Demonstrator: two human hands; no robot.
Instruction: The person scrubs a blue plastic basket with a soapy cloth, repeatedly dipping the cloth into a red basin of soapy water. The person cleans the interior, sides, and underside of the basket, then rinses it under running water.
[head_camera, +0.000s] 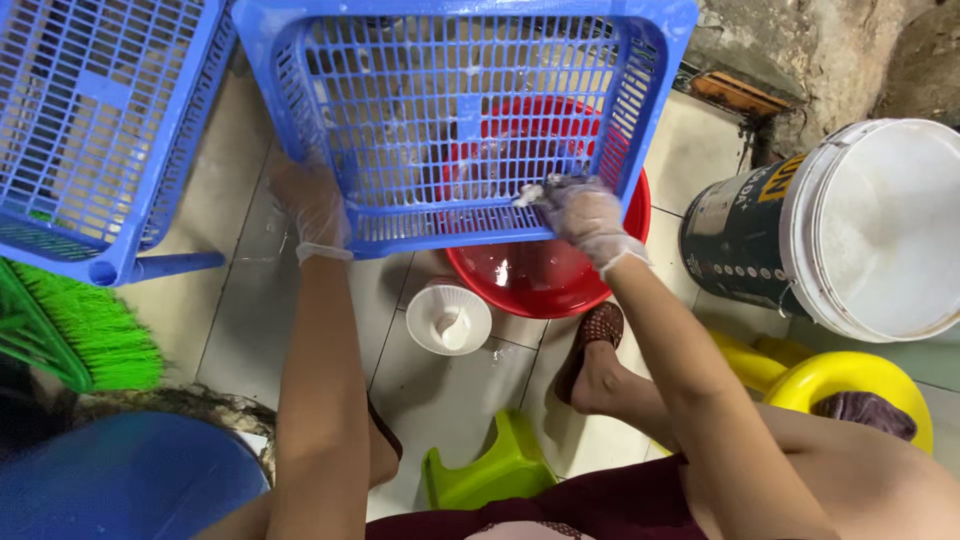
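Gloved hands clamped on a blue plastic basket (450, 110), held above a red basin (540, 275) on the tiled floor (450, 385): left hand (315, 205) grips its near-left edge, right hand (585, 215) its near rim. White bucket (860, 230) stands right.

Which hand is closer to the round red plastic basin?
Right. The right hand scrubs the blue plastic basket directly above the round red plastic basin; the left hand grips the basket's far side.
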